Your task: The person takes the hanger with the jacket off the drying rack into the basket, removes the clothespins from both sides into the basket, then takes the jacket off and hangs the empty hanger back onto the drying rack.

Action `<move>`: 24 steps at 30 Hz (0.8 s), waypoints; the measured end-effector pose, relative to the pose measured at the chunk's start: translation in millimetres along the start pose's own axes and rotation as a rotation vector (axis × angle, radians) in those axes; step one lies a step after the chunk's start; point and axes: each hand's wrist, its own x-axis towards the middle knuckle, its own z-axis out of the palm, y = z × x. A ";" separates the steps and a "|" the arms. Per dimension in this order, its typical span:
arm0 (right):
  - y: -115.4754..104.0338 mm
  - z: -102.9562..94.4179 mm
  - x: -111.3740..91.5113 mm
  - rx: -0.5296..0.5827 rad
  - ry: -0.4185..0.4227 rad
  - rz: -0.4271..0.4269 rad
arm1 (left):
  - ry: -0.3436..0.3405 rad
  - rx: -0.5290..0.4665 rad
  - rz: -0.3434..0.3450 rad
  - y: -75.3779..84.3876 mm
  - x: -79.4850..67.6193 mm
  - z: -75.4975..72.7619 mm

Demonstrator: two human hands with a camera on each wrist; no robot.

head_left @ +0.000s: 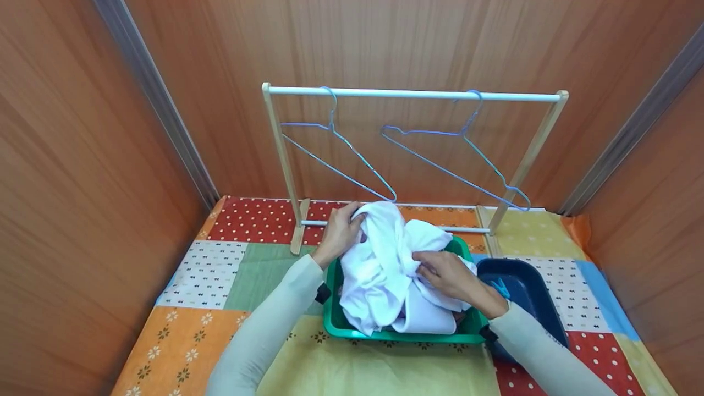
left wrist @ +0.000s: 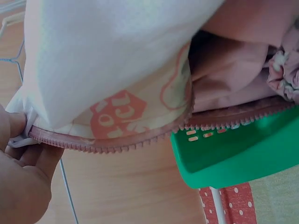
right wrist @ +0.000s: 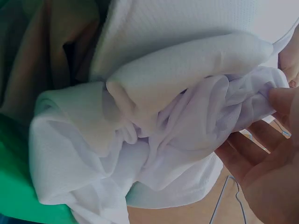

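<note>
A bunched white garment (head_left: 379, 269) is heaped in and above a green basket (head_left: 407, 336). My left hand (head_left: 340, 234) grips its far left side. In the left wrist view, the thumb and fingers pinch the end of an edge with a pinkish zipper (left wrist: 103, 146), below white cloth with a red print (left wrist: 117, 112). My right hand (head_left: 448, 275) is at the garment's right side, pinching a thin white fold (right wrist: 252, 93) between thumb and fingers. Pink cloth (left wrist: 233, 79) with a gathered patterned piece shows beside the zipper.
Behind the basket stands a rack with a white top bar (head_left: 396, 93). A left wire hanger (head_left: 366, 159) and a right wire hanger (head_left: 487, 157) hang from it. A dark blue tray (head_left: 531, 286) with a light blue clip (head_left: 499, 287) sits right of the basket. Wooden panels enclose the patchwork cloth.
</note>
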 end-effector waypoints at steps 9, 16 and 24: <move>-2.4 3.4 -9.7 0.019 -0.088 0.039 | 0.091 -0.061 0.056 12.5 -3.4 -8.8; -4.0 10.5 -16.1 0.076 -0.200 0.059 | 0.021 0.001 0.177 25.4 -15.5 -3.7; -2.8 16.1 -22.0 0.049 -0.323 0.087 | -0.405 0.254 0.343 31.8 -60.0 10.6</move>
